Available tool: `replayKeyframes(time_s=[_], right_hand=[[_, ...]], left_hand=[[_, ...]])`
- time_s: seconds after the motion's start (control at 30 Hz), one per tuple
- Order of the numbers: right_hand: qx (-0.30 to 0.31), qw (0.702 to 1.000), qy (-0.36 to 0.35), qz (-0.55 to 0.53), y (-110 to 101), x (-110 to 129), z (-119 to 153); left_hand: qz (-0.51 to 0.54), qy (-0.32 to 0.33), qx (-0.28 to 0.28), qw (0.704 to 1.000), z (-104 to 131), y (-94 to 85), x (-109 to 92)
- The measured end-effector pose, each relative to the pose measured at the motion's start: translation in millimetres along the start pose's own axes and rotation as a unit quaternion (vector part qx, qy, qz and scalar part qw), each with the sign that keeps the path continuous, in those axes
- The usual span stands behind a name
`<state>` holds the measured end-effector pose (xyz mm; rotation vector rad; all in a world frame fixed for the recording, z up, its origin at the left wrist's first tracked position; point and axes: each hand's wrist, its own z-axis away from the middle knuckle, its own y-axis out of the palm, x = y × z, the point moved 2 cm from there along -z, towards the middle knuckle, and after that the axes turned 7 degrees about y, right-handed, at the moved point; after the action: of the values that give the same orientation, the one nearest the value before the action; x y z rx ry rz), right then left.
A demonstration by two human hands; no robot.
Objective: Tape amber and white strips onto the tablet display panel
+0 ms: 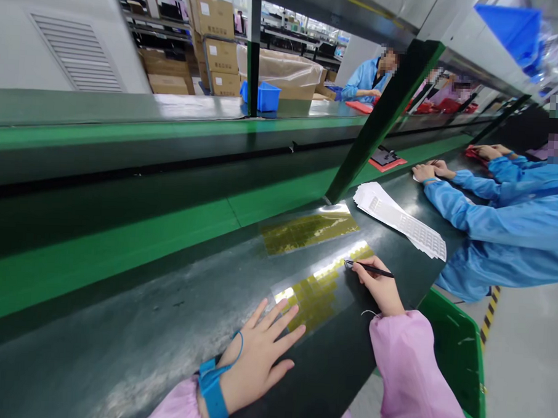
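My left hand (256, 356) lies flat with its fingers spread, the fingertips on the near left end of a clear sheet of yellow film pieces (312, 303). A blue strap (213, 388) goes round that wrist. In my right hand (380, 287) is a pair of black tweezers (373, 270), pinched between thumb and fingers. Their tip is over the right part of the sheet; whether it grips a piece is too small to tell. Just beyond lies a second sheet of yellow film (310, 229), glossy and flat on the bench.
A fanned stack of white label sheets (401, 220) lies to the right. Behind it, a dark part sits on a red bag (387, 158). A green post (384, 121) rises at the bench's back. Co-workers in blue sleeves (505, 206) work at right, above a green bin (457, 352).
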<state>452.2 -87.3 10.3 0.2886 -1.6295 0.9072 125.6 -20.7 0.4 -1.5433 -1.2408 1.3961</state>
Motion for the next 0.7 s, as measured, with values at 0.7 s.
replayKeyframes(time_s=[0.7], right_hand=[[0.043,0.998,0.001,-0.043,-1.8,6.7,5.9]], left_hand=[[-0.002,0.001,-0.01,1.0,-0.7,0.9,-0.9]])
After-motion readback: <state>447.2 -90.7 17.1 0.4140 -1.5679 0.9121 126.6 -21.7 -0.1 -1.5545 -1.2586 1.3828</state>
